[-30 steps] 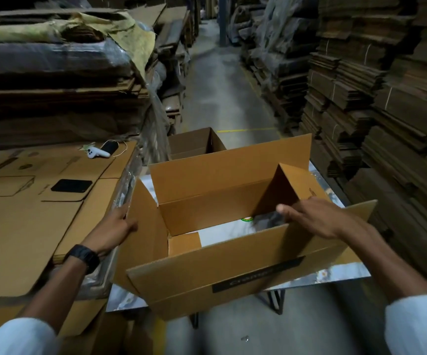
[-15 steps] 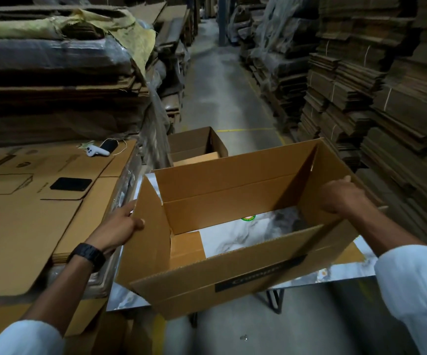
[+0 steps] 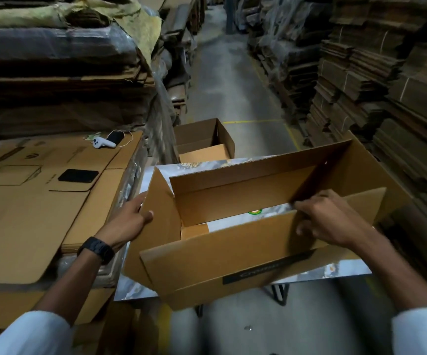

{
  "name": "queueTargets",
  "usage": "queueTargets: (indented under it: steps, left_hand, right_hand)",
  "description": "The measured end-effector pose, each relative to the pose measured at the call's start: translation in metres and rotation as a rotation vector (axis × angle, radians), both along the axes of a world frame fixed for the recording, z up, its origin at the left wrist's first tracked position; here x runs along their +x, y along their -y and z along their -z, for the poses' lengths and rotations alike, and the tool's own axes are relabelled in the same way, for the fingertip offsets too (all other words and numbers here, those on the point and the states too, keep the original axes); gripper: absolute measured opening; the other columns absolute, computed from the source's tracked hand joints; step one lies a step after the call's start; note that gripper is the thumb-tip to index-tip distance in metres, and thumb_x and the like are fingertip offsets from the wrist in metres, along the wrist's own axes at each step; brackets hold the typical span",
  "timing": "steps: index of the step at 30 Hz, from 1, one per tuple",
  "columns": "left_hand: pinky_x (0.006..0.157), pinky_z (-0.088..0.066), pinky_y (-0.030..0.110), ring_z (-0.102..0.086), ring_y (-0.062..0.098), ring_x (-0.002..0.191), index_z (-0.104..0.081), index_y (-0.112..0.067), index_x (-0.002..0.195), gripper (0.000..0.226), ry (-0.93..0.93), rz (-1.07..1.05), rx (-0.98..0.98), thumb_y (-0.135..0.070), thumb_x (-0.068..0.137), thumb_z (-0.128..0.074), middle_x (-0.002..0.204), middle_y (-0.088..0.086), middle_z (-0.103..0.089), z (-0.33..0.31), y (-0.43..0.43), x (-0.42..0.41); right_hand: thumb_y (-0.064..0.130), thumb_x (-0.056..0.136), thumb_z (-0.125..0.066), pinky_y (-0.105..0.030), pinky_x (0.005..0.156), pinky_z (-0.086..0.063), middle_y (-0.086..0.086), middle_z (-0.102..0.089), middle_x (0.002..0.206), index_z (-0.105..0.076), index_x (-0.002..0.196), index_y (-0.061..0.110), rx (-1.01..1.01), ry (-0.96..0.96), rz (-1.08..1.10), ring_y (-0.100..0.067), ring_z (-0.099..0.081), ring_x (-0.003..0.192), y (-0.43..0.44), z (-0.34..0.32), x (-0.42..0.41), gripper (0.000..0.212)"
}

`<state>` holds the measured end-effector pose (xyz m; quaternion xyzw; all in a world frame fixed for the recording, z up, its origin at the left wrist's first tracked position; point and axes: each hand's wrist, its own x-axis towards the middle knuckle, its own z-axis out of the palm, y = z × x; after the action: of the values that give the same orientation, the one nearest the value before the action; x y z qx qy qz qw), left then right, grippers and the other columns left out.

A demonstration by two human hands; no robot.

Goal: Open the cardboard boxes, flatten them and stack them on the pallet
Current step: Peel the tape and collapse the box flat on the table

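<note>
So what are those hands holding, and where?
Both hold the open cardboard box: the left hand grips its left end flap, the right hand the top edge of the near wall.

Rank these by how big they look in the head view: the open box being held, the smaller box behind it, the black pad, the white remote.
1. Open box
2. Smaller box, though it sits farther away
3. Black pad
4. White remote, also farther off

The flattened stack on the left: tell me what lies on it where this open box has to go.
On the flattened stack, left of the open box, lie a black flat item mid-surface and, at the far edge, a white handheld device beside a dark object with a thin cord. Both hands already hold the box.
</note>
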<state>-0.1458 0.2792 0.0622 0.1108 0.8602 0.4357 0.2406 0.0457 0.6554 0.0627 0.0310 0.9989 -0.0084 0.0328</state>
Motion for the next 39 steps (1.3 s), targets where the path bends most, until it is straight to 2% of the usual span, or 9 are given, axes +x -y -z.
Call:
queueTargets:
  steps: [9, 13, 18, 22, 26, 28, 32, 35, 39]
  left_hand:
    - [0.088, -0.056, 0.037, -0.072, 0.016, 0.103, -0.050, -0.040, 0.142, 0.049, 0.089, 0.058, 0.103, -0.013, 0.101, -0.055, 0.124, -0.004, -0.070, -0.006, 0.013, 0.002]
    - [0.088, -0.057, 0.034, -0.071, 0.010, 0.105, -0.044, -0.045, 0.144, 0.052, 0.083, 0.161, 0.065, -0.016, 0.102, -0.054, 0.125, -0.012, -0.068, -0.015, 0.012, 0.005]
    - [0.073, -0.056, 0.020, -0.070, 0.003, 0.098, -0.045, -0.055, 0.120, 0.047, 0.072, 0.182, 0.078, -0.011, 0.103, -0.051, 0.105, -0.028, -0.072, -0.021, 0.011, 0.009]
    - [0.095, -0.052, 0.047, -0.063, 0.012, 0.096, -0.041, -0.044, 0.140, 0.043, -0.043, -0.021, 0.019, -0.021, 0.104, -0.052, 0.129, 0.000, -0.063, -0.007, -0.002, 0.013]
    - [0.097, -0.050, 0.056, -0.056, 0.029, 0.121, -0.001, -0.060, 0.150, 0.091, -0.065, -0.034, 0.026, -0.036, 0.093, -0.068, 0.152, -0.003, -0.040, 0.001, -0.006, 0.023]
    - [0.080, -0.056, 0.043, -0.057, 0.025, 0.110, -0.010, -0.060, 0.150, 0.093, -0.149, 0.020, -0.049, -0.022, 0.092, -0.071, 0.147, -0.004, -0.038, 0.007, -0.004, 0.030]
    - [0.064, -0.053, 0.026, -0.057, 0.013, 0.095, -0.058, -0.041, 0.130, 0.050, -0.248, -0.040, -0.117, -0.005, 0.096, -0.060, 0.143, 0.002, -0.050, 0.013, 0.009, 0.035]
    - [0.072, -0.046, 0.023, -0.052, 0.012, 0.105, -0.058, -0.040, 0.135, 0.052, -0.226, -0.079, -0.016, -0.004, 0.097, -0.059, 0.142, -0.002, -0.048, 0.004, 0.022, 0.036]
    - [0.097, -0.050, 0.047, -0.056, 0.026, 0.117, -0.058, -0.042, 0.136, 0.055, -0.234, -0.219, 0.094, -0.005, 0.096, -0.062, 0.146, 0.001, -0.051, -0.014, 0.027, 0.026]
  right_hand:
    - [0.025, 0.080, -0.073, -0.048, 0.102, -0.037, 0.005, -0.067, 0.087, -0.048, 0.089, 0.031, 0.168, -0.108, -0.067, -0.021, -0.063, 0.093, 0.011, -0.008, -0.059, 0.027]
    - [0.022, 0.086, -0.069, -0.047, 0.108, -0.031, 0.007, -0.059, 0.088, -0.053, 0.097, 0.027, 0.169, -0.105, -0.104, -0.017, -0.056, 0.093, 0.018, -0.007, -0.083, 0.020]
    - [0.018, 0.086, -0.068, -0.045, 0.103, -0.035, 0.007, -0.055, 0.083, -0.053, 0.097, 0.024, 0.139, -0.118, -0.092, -0.016, -0.053, 0.087, 0.013, -0.002, -0.092, 0.020]
    - [0.020, 0.088, -0.070, -0.048, 0.107, -0.036, 0.003, -0.057, 0.093, -0.056, 0.105, 0.021, 0.077, -0.072, -0.078, -0.020, -0.056, 0.097, 0.014, 0.013, -0.088, 0.022]
    - [0.025, 0.085, -0.074, -0.047, 0.115, -0.027, -0.002, -0.062, 0.114, -0.059, 0.121, 0.019, 0.075, -0.167, -0.050, -0.023, -0.056, 0.112, 0.005, 0.026, -0.080, 0.039]
    - [0.022, 0.080, -0.076, -0.044, 0.109, -0.031, -0.001, -0.066, 0.106, -0.062, 0.110, 0.021, 0.037, -0.217, -0.083, -0.023, -0.060, 0.105, 0.001, 0.027, -0.072, 0.033]
    - [0.004, 0.056, -0.064, -0.039, 0.066, -0.038, -0.003, -0.053, 0.071, -0.052, 0.073, 0.020, 0.044, -0.506, -0.221, -0.028, -0.052, 0.066, -0.011, 0.034, -0.035, 0.027]
    - [-0.009, 0.061, -0.062, -0.040, 0.057, -0.037, -0.009, -0.048, 0.069, -0.051, 0.072, 0.011, 0.078, -0.661, -0.246, -0.027, -0.041, 0.064, -0.020, 0.049, -0.008, 0.025]
    - [-0.018, 0.062, -0.068, -0.041, 0.060, -0.040, -0.011, -0.051, 0.070, -0.054, 0.075, 0.009, 0.085, -0.713, -0.132, -0.028, -0.047, 0.065, -0.039, 0.028, -0.001, 0.033]
